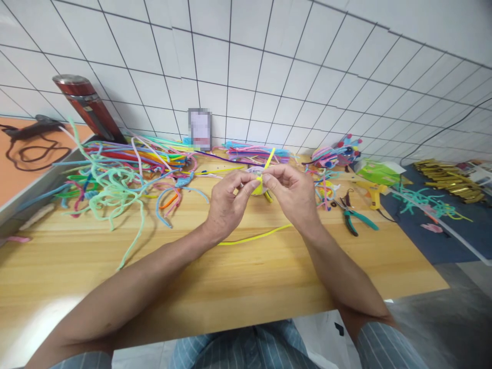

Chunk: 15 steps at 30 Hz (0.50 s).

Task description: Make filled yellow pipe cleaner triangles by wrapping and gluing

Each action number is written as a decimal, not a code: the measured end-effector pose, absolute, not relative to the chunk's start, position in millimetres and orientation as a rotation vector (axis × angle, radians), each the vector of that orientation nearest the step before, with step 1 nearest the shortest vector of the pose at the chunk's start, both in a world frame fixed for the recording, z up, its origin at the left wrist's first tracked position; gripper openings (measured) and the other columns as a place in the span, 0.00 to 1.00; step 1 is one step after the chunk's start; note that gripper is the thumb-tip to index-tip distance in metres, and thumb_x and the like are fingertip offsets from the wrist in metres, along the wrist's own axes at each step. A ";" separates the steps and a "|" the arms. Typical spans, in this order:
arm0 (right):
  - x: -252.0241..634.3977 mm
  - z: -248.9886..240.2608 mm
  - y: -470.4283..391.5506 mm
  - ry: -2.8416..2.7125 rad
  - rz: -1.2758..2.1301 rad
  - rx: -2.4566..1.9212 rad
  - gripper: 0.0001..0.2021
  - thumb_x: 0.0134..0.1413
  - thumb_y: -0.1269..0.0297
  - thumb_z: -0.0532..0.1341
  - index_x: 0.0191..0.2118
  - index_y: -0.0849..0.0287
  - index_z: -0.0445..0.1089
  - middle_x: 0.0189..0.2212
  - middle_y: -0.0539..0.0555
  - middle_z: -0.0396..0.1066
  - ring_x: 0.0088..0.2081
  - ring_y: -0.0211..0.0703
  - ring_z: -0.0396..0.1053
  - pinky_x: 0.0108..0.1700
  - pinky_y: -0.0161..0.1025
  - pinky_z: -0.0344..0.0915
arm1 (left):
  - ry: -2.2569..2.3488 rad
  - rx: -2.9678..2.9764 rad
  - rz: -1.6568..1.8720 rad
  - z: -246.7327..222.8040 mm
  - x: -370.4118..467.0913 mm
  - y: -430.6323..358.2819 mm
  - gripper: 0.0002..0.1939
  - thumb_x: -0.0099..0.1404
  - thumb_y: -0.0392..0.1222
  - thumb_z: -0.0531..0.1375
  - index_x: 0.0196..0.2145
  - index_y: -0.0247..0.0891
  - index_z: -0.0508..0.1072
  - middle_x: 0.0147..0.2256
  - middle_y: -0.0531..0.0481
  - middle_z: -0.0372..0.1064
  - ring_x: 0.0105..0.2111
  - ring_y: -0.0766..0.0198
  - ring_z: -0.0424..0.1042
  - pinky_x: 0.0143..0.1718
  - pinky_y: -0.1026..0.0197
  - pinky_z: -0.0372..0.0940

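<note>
Above the middle of the wooden table (230, 287), my left hand (230, 197) and my right hand (292, 192) meet with thumbs and fingertips pinched. Both hold a small yellow pipe cleaner piece (260, 187); one straight yellow end sticks up between them. Fingertips hide much of its shape, and something whitish shows just behind it. On the wood beneath my hands lies a loose yellow pipe cleaner (255, 238). To the right of my right hand rest pliers (357, 221) with teal and black handles.
Tangled mint-green pipe cleaners (111, 187) and coloured bundles spread at the left. A dark red flask (87, 107) leans by the tiled wall; a phone (200, 129) stands upright there. At the right are a yellow glue gun (372, 192) and a green packet (378, 171).
</note>
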State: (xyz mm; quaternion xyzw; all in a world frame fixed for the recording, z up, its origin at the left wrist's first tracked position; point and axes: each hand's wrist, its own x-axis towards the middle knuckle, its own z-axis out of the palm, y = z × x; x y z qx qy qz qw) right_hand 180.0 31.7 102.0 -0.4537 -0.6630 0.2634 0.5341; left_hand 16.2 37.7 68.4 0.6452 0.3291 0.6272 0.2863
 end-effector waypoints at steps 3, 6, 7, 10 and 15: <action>180.1 101.4 31.7 -1.573 0.651 -1.084 0.06 0.60 0.59 0.68 0.38 0.55 0.78 0.32 0.50 0.80 0.31 0.40 0.76 0.38 0.40 0.73 | 0.903 1.826 1.720 68.4 15.0 39.0 0.12 0.71 0.51 0.65 0.33 0.43 0.79 0.34 0.48 0.80 0.35 0.59 0.73 0.43 0.55 0.67; 179.6 103.1 32.2 -1.533 0.632 -1.109 0.06 0.56 0.60 0.70 0.34 0.55 0.76 0.30 0.49 0.79 0.30 0.39 0.75 0.36 0.39 0.72 | 0.903 1.924 1.767 65.3 14.0 40.9 0.09 0.72 0.46 0.64 0.34 0.43 0.79 0.35 0.48 0.81 0.36 0.59 0.75 0.45 0.55 0.68; 179.4 104.0 32.1 -1.525 0.624 -1.116 0.06 0.55 0.60 0.70 0.33 0.55 0.75 0.29 0.49 0.78 0.30 0.39 0.75 0.35 0.39 0.72 | 0.899 1.959 1.781 64.0 13.5 41.7 0.08 0.72 0.44 0.64 0.34 0.43 0.79 0.36 0.48 0.81 0.37 0.58 0.76 0.46 0.55 0.68; 179.2 106.4 31.4 -1.540 0.651 -1.127 0.07 0.56 0.59 0.70 0.32 0.55 0.75 0.29 0.50 0.79 0.29 0.40 0.75 0.36 0.40 0.72 | 0.911 2.062 1.798 60.7 11.3 44.3 0.08 0.73 0.43 0.63 0.36 0.43 0.80 0.37 0.47 0.82 0.38 0.58 0.78 0.47 0.54 0.69; 181.3 107.5 31.9 -1.569 0.780 -1.118 0.15 0.56 0.49 0.71 0.33 0.57 0.78 0.30 0.51 0.80 0.31 0.41 0.75 0.38 0.40 0.72 | 0.948 2.180 1.784 57.4 8.4 48.9 0.09 0.74 0.46 0.62 0.38 0.43 0.81 0.37 0.46 0.83 0.39 0.57 0.80 0.47 0.53 0.69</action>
